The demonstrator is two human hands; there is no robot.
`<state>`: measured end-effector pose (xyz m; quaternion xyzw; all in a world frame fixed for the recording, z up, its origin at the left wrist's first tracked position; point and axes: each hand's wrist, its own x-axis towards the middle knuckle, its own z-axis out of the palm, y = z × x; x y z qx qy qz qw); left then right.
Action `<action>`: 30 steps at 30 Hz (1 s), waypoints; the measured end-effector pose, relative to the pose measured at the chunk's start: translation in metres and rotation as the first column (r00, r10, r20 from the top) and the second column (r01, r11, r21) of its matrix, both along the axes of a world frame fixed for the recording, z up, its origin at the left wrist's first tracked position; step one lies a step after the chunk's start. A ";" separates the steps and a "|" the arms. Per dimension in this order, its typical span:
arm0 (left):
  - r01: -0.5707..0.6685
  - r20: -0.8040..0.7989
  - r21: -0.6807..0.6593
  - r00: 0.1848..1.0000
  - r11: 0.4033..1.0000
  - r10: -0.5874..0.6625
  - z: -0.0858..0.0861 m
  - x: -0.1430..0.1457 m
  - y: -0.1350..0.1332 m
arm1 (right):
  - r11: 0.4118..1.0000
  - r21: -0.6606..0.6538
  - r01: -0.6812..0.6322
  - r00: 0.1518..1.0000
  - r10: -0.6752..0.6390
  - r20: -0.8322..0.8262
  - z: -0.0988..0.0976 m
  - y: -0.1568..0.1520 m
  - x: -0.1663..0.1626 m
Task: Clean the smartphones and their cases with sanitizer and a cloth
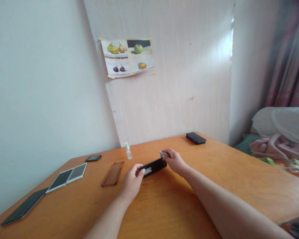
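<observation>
A black phone (pixel 154 167) is held tilted on its long edge above the wooden table, with a pale label near its left end. My left hand (pixel 132 181) grips that left end, thumb on the near face and fingers behind. My right hand (pixel 176 162) is at the upper right corner of the phone, its fingers closed on a small whitish piece of cloth or tissue (pixel 162 153). Part of this piece is hidden by the fingers. Left of my left hand lies a translucent brown phone case (pixel 116 173). Behind it stands a small clear spray bottle (pixel 128 154) with a pale green top.
Along the table's left side lie a small dark phone (pixel 93 158), two white-framed devices (pixel 61 180) and a black tablet (pixel 25 206). A dark stack of phone-like items (pixel 195 138) rests at the back right. Fruit pictures (pixel 128 58) hang on the board behind the table.
</observation>
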<state>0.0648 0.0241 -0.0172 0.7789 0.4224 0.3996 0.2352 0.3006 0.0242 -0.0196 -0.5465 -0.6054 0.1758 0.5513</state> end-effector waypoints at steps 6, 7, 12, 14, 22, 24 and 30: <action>-0.007 -0.095 -0.027 0.995 1.000 0.004 0.001 -0.003 -0.008 | 0.990 0.044 0.132 0.984 -0.136 0.111 0.008 -0.010 0.002; -0.002 -0.107 -0.017 0.994 1.000 0.000 0.001 -0.003 -0.008 | 0.983 0.059 0.172 0.975 -0.178 0.130 0.010 -0.013 0.003; 0.003 -0.136 0.019 0.991 1.000 0.000 -0.003 -0.002 -0.005 | 0.955 0.091 0.282 0.912 -0.296 0.283 0.013 -0.022 0.004; 0.010 -0.129 0.027 0.992 1.000 -0.007 -0.005 -0.002 -0.003 | 0.958 0.071 0.277 0.905 -0.285 0.316 0.010 -0.024 -0.001; 0.045 -0.022 0.052 0.999 0.998 -0.044 -0.010 -0.001 -0.001 | 0.992 0.128 -0.020 0.885 -0.043 0.464 0.000 -0.034 -0.042; 0.044 -0.041 0.065 0.998 0.997 -0.041 -0.010 -0.002 -0.001 | 0.993 0.106 0.051 0.869 -0.096 0.486 0.002 -0.032 -0.038; 0.028 -0.088 0.079 0.996 0.997 -0.021 -0.012 -0.003 -0.002 | 0.950 0.055 0.308 0.833 -0.297 0.467 0.008 -0.026 -0.007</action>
